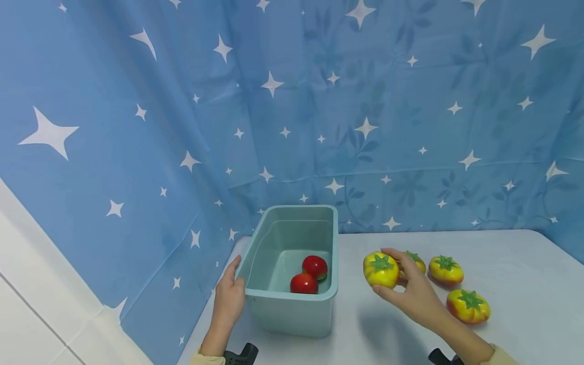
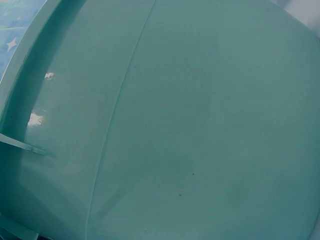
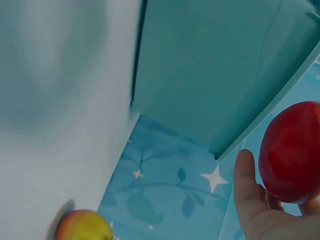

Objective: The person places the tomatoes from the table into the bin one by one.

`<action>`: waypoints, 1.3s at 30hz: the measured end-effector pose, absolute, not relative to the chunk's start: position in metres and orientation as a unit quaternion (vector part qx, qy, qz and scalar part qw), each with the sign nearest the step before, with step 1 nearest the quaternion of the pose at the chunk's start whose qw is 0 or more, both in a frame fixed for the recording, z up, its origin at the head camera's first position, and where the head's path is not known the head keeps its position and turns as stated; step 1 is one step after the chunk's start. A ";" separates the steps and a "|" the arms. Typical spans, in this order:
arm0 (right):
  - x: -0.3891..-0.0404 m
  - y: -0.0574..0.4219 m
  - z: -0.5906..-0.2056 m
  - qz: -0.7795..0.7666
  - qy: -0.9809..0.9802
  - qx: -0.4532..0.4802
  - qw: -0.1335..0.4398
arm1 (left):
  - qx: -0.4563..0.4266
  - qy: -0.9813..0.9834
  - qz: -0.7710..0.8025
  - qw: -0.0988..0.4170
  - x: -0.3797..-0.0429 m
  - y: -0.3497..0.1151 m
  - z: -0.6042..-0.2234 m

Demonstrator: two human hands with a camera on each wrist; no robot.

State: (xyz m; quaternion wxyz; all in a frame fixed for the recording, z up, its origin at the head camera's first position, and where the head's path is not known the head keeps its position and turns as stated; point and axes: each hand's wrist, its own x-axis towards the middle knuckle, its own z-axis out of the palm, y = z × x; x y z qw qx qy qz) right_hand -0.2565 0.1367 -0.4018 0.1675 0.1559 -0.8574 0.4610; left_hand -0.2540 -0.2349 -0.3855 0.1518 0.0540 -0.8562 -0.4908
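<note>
My right hand (image 1: 410, 289) pinches a yellow tomato-like fruit (image 1: 380, 269) with a green leafy top, raised over the table right of the bin. In the right wrist view the held fruit's glossy red underside (image 3: 292, 152) shows, with fingers (image 3: 246, 182) beside it. At the pale green plastic bin (image 1: 292, 317), my left hand (image 1: 229, 299) grips the rim near its front left corner. Inside the bin lie two red fruits (image 1: 315, 266) (image 1: 303, 284), close together toward the front right. Bin wall (image 2: 200, 120) fills the left wrist view, where the left hand is out of sight.
Three more yellow and red fruits lie on the white table (image 1: 520, 284): one (image 1: 415, 260) partly behind my right hand, another (image 1: 446, 270) beside it, and a nearer one (image 1: 468, 306). A blue star-patterned curtain (image 1: 292, 111) hangs along the table's back and left edges.
</note>
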 end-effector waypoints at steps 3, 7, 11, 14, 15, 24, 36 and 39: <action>-0.259 0.132 -0.398 0.472 -0.851 0.161 0.162 | 0.059 -0.856 -0.492 0.150 -0.254 -0.235 -0.386; -0.261 0.126 -0.391 0.492 -0.842 0.164 0.148 | 0.062 -0.856 -0.492 0.148 -0.254 -0.235 -0.386; -0.264 0.118 -0.381 0.525 -0.823 0.174 0.133 | 0.056 -0.856 -0.493 0.148 -0.254 -0.235 -0.386; -0.266 0.111 -0.375 0.537 -0.813 0.181 0.136 | 0.057 -0.854 -0.497 0.144 -0.254 -0.234 -0.386; -0.266 0.109 -0.372 0.537 -0.812 0.183 0.139 | 0.055 -0.854 -0.497 0.143 -0.254 -0.235 -0.386; -0.269 0.088 -0.357 0.565 -0.788 0.205 0.133 | 0.047 -0.852 -0.500 0.148 -0.253 -0.234 -0.386; -0.254 0.053 -0.330 0.562 -0.787 0.233 0.105 | 0.044 -0.853 -0.495 0.162 -0.254 -0.235 -0.386; -0.251 0.047 -0.327 0.557 -0.790 0.237 0.102 | 0.051 -0.853 -0.498 0.151 -0.253 -0.234 -0.385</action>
